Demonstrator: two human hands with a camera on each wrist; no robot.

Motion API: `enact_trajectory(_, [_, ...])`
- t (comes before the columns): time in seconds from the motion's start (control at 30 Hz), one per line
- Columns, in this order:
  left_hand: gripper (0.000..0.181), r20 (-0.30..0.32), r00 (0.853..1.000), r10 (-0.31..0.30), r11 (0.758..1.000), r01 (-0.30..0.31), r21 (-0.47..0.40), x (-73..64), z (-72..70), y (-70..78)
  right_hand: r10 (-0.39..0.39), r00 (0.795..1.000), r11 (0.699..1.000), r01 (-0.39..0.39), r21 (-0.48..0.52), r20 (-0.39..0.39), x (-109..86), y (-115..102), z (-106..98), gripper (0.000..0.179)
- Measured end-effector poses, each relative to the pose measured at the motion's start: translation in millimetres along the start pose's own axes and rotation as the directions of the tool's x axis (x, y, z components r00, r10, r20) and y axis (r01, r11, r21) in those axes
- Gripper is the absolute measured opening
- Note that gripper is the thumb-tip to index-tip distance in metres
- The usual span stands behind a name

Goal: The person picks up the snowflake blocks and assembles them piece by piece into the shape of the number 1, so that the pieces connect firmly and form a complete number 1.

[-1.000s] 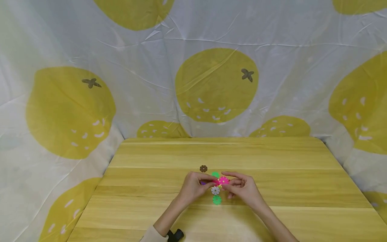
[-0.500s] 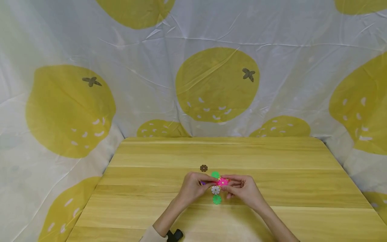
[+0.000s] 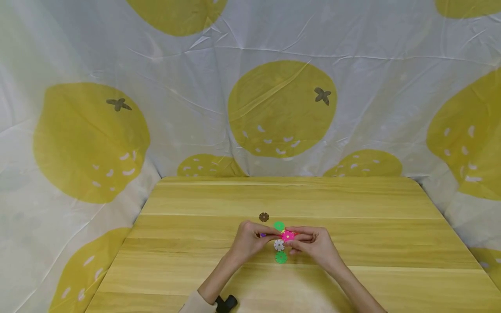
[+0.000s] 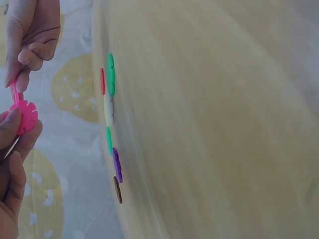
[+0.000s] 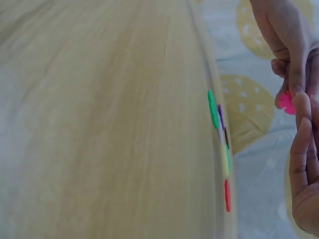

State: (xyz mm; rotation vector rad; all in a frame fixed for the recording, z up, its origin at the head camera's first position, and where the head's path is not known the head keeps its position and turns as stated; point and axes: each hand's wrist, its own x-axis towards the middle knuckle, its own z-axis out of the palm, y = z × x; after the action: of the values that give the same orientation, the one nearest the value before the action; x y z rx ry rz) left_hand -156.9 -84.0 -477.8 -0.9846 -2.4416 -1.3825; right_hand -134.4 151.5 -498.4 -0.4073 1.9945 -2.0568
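Note:
Above the table, in the head view, both hands meet around two pink notched discs. My left hand (image 3: 248, 239) pinches one pink disc (image 4: 27, 118) between thumb and fingers; in the left wrist view it shows its flat face. My right hand (image 3: 316, 243) pinches the other pink disc (image 3: 288, 235), which appears nearly edge-on in the left wrist view. The two discs stand crosswise and touch or nearly touch at their edges; fingers hide whether their slots are engaged.
On the wooden table (image 3: 372, 217) lie a brown disc (image 3: 264, 217), green discs (image 3: 281, 257), a white disc (image 3: 279, 245) and a purple disc (image 4: 117, 165), partly hidden by hands. Red (image 4: 102, 81) and yellow discs lie there too. A patterned cloth (image 3: 188, 95) hangs behind.
The right hand's pink disc has tilted and shifted slightly left and nearer, closer against the left hand's fingertips. The discs on the table have stayed in place.

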Motion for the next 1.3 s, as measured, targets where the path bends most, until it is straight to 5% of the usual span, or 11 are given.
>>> enact_trajectory(0.3, [0.007, -0.092, 0.989, 0.119, 0.992, -0.114, 0.054, -3.0, 6.2, 0.4, 0.027, 1.0, 0.999, -0.027, 0.017, -0.006, -0.3, 0.1, 5.3, 0.05])
enact_trajectory(0.53, [0.008, -0.088, 0.978, 0.189, 0.98, -0.182, 0.08, -2.2, 7.4, 3.9, 0.028, 1.0, 0.999, -0.028, 0.036, 0.006, 0.4, -0.8, 5.5, 0.052])
enact_trajectory(0.8, [0.009, -0.05, 0.993, 0.108, 0.991, -0.103, 0.085, 1.8, 5.7, 8.5, -0.003, 1.0, 1.0, 0.003, 0.018, -0.003, -1.4, 1.4, 1.1, 0.05])
enact_trajectory(1.17, [0.009, -0.043, 0.991, 0.123, 0.984, -0.117, 0.132, -1.0, 7.3, 5.0, 0.015, 0.999, 1.0, -0.015, -0.006, -0.029, -1.8, 2.3, 2.0, 0.044])
enact_trajectory(1.3, [0.016, -0.017, 0.998, 0.067, 0.991, -0.065, 0.113, -2.5, 7.0, 5.1, 0.008, 0.999, 1.0, -0.008, 0.004, -0.032, -1.3, 5.0, 2.4, 0.044])
